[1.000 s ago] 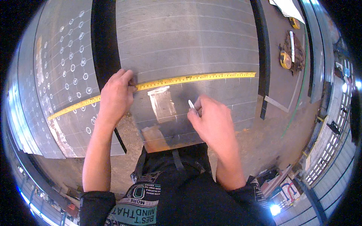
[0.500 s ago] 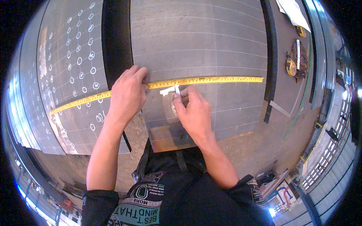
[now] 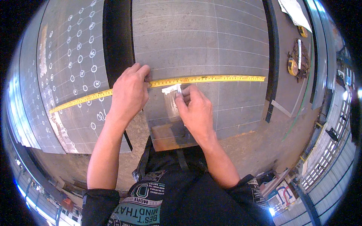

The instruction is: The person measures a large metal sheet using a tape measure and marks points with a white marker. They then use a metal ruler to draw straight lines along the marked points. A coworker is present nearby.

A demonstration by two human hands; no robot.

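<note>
A yellow tape measure blade (image 3: 226, 78) lies stretched from left to right over flat grey steel pieces. My left hand (image 3: 130, 92) is closed on the blade left of centre, fingers bent over its edge. In my right hand (image 3: 197, 113), thumb and fingers pinch a small white stick (image 3: 179, 88) that looks like marking chalk. Its tip meets the steel plate (image 3: 177, 41) just below the blade, beside a white smeared patch (image 3: 169, 90). Thin pale lines run across this plate, and rust browns its near edge.
On the left, a steel piece (image 3: 60, 75) bears rows of white circles and crosses. A dark gap (image 3: 118, 41) separates it from the middle plate. At right lie two yellow tape measure cases (image 3: 292, 67) (image 3: 302, 31), white sheets (image 3: 294, 13) and an angled metal square (image 3: 281, 108).
The view has shifted slightly. My left hand stays on the blade, and the white stick in my right hand remains just below it, with hardly any movement.
</note>
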